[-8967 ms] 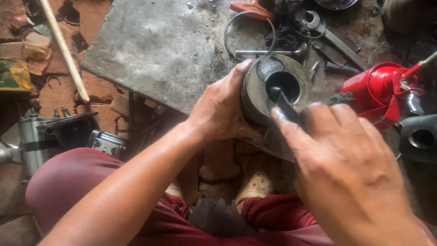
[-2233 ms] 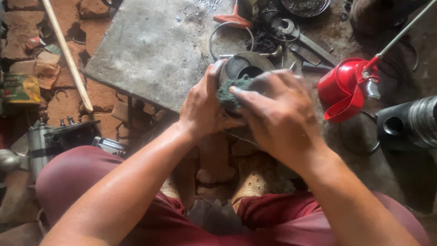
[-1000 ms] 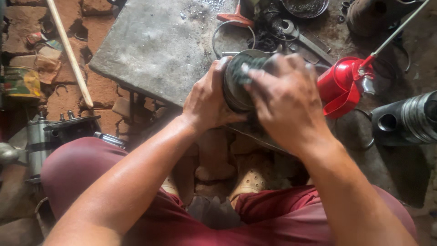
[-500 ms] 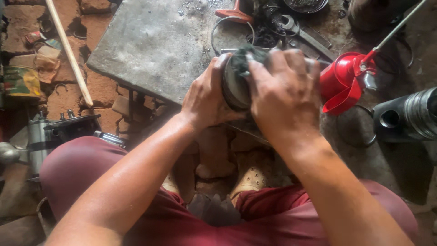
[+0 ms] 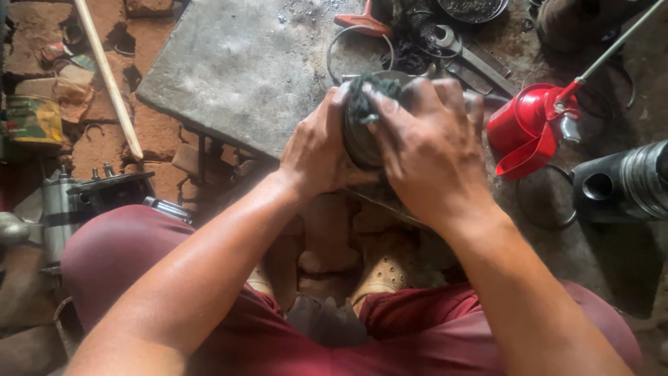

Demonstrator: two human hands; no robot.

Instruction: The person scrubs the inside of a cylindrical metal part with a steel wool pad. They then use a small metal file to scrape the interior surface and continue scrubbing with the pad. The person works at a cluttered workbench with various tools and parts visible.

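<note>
Both forearms are showing bare from the elbow down, with no sleeves, watch, rings or gloves on them. The left hand [image 5: 316,150] and the right hand [image 5: 431,150] are looking grimy, with dark smudges lying over the knuckles and fingers [image 5: 445,94], and the forearms are shining a little as if damp. The person is wearing dark red shorts [image 5: 118,257] of plain cloth, wrinkling over both thighs and covering them to about the knee. Below, worn tan footwear [image 5: 379,275] is showing, dusty and scuffed.
</note>
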